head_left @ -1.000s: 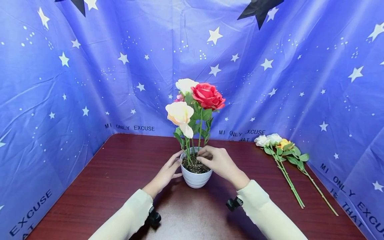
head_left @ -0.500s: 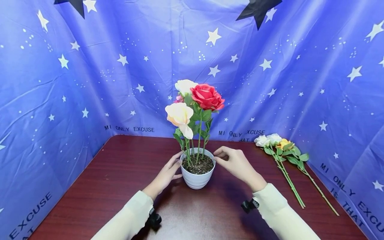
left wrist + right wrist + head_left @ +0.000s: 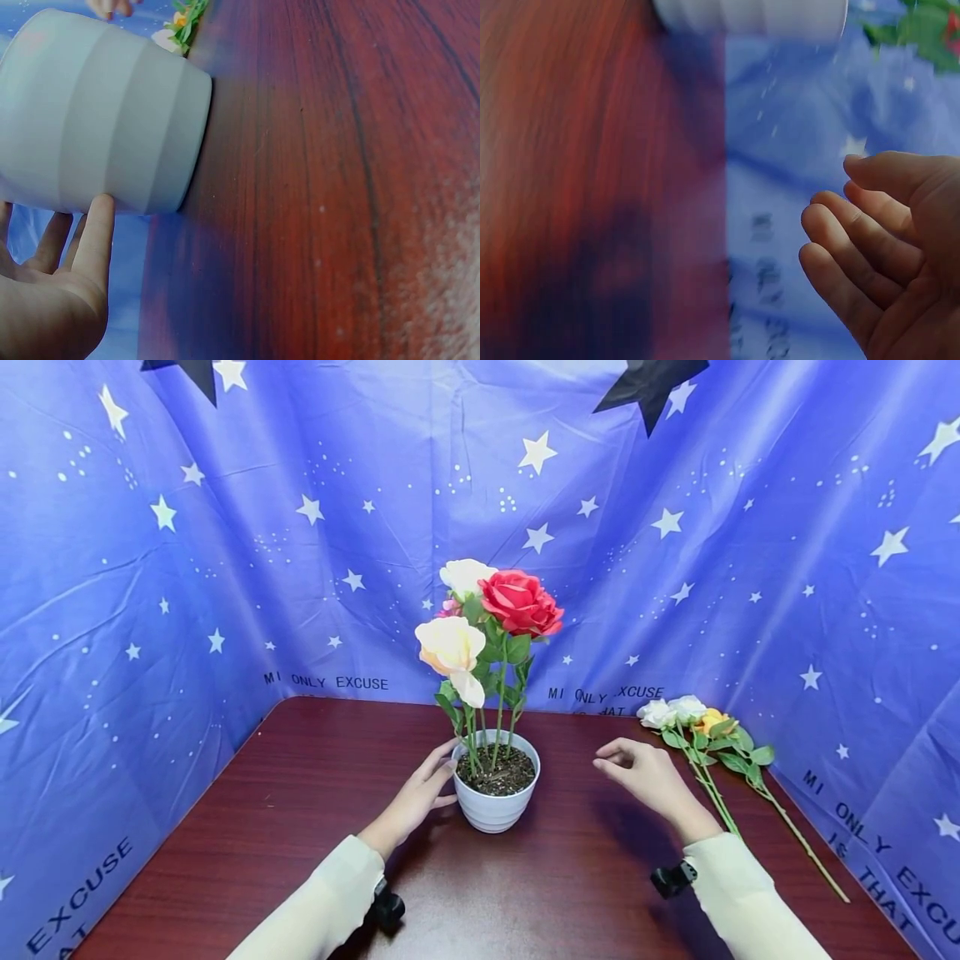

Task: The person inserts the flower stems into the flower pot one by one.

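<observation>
A white ribbed flower pot point(image 3: 492, 812) full of dark soil stands upright mid-table. Planted in it are a red rose point(image 3: 521, 602), a cream rose point(image 3: 451, 646), a white rose point(image 3: 467, 577) and a pink bloom partly hidden behind them. My left hand point(image 3: 417, 793) rests against the pot's left side, its fingertips touching the wall in the left wrist view. Between the pot and the loose flowers, my right hand point(image 3: 647, 777) is raised above the table with its fingers loosely bent. Nothing lies in its palm in the right wrist view.
To the right on the dark red wooden table point(image 3: 315, 777) lie white roses point(image 3: 672, 711) and a yellow rose point(image 3: 714, 722), their long stems pointing toward the near right. Blue star-printed cloth point(image 3: 405, 527) hangs around the back and sides.
My right hand has drawn away from the stems in the pot, past its rim, and moved right toward the loose roses. The left hand stays at the pot.
</observation>
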`<action>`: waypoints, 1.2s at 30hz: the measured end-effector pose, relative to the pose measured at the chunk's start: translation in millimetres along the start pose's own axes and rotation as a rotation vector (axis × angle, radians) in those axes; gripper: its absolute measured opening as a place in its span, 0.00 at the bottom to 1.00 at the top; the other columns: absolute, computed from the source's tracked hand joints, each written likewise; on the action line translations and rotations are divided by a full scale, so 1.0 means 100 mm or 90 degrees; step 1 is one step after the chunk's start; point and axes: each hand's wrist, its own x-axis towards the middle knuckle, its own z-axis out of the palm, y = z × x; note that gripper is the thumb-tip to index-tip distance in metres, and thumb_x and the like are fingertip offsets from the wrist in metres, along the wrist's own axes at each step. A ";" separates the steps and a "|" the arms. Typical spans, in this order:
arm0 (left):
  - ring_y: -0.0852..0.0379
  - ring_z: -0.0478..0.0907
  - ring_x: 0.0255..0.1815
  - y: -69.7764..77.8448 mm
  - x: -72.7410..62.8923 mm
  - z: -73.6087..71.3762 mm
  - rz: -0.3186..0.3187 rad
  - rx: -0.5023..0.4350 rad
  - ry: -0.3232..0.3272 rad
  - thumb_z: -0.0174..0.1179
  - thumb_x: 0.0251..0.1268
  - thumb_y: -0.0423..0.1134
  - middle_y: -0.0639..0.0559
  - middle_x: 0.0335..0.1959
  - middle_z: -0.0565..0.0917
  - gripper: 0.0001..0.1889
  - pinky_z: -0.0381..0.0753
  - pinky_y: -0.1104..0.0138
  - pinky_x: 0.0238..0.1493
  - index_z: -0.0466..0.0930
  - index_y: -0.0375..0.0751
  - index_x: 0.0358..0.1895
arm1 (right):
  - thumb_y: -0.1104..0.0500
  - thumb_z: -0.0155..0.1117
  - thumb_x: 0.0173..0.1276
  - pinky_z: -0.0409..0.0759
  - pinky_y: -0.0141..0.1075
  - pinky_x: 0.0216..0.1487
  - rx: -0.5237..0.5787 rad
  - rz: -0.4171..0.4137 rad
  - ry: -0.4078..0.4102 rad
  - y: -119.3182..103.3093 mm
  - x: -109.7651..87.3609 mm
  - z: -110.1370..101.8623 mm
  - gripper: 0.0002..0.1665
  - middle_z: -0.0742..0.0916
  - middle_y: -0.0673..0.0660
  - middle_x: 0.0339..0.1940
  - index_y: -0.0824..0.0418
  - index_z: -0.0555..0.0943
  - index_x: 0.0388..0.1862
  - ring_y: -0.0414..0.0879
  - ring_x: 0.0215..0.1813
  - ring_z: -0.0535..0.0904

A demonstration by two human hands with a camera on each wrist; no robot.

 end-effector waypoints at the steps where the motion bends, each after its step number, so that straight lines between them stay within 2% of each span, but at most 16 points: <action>1: 0.38 0.59 0.74 0.00 0.00 0.00 0.000 0.000 -0.001 0.47 0.81 0.52 0.36 0.76 0.58 0.27 0.78 0.46 0.60 0.59 0.54 0.78 | 0.53 0.71 0.68 0.79 0.40 0.36 -0.001 0.013 -0.002 0.06 -0.02 -0.02 0.11 0.89 0.47 0.31 0.58 0.86 0.44 0.40 0.33 0.83; 6: 0.38 0.58 0.74 0.00 0.00 0.00 0.000 -0.001 -0.001 0.47 0.81 0.52 0.37 0.76 0.58 0.27 0.78 0.46 0.60 0.60 0.54 0.78 | 0.51 0.69 0.69 0.78 0.36 0.32 0.007 0.071 -0.028 0.34 -0.12 -0.13 0.15 0.89 0.52 0.30 0.60 0.86 0.46 0.46 0.31 0.84; 10: 0.38 0.58 0.74 -0.01 0.00 0.01 0.002 -0.003 0.000 0.48 0.81 0.51 0.36 0.76 0.58 0.27 0.78 0.46 0.60 0.59 0.53 0.78 | 0.52 0.69 0.70 0.79 0.33 0.28 0.025 0.105 -0.035 0.54 -0.21 -0.22 0.16 0.88 0.54 0.28 0.64 0.85 0.46 0.52 0.31 0.84; 16: 0.40 0.58 0.75 -0.01 0.01 0.02 -0.004 -0.006 -0.001 0.48 0.81 0.50 0.36 0.75 0.59 0.27 0.78 0.47 0.60 0.60 0.54 0.78 | 0.53 0.67 0.72 0.82 0.32 0.29 0.027 0.156 -0.039 0.83 -0.34 -0.37 0.18 0.89 0.57 0.30 0.68 0.83 0.49 0.50 0.32 0.85; 22: 0.39 0.60 0.74 0.00 0.01 0.02 0.001 -0.007 0.000 0.47 0.81 0.51 0.35 0.74 0.60 0.27 0.78 0.46 0.61 0.59 0.54 0.78 | 0.53 0.64 0.74 0.85 0.35 0.30 0.051 0.205 -0.052 1.06 -0.48 -0.54 0.23 0.89 0.63 0.36 0.74 0.80 0.53 0.51 0.35 0.86; 29: 0.39 0.60 0.74 0.00 0.01 0.01 -0.004 -0.004 -0.001 0.47 0.81 0.51 0.36 0.73 0.61 0.27 0.77 0.46 0.61 0.60 0.54 0.78 | 0.49 0.64 0.73 0.83 0.34 0.28 0.005 0.246 -0.043 1.29 -0.64 -0.67 0.26 0.89 0.60 0.36 0.73 0.81 0.53 0.46 0.32 0.84; 36: 0.39 0.60 0.73 0.00 0.01 0.01 -0.004 -0.003 0.004 0.48 0.81 0.50 0.35 0.72 0.62 0.27 0.78 0.46 0.60 0.60 0.53 0.78 | 0.49 0.64 0.73 0.83 0.35 0.29 -0.002 0.276 -0.076 1.44 -0.68 -0.73 0.28 0.89 0.58 0.34 0.74 0.80 0.54 0.46 0.32 0.83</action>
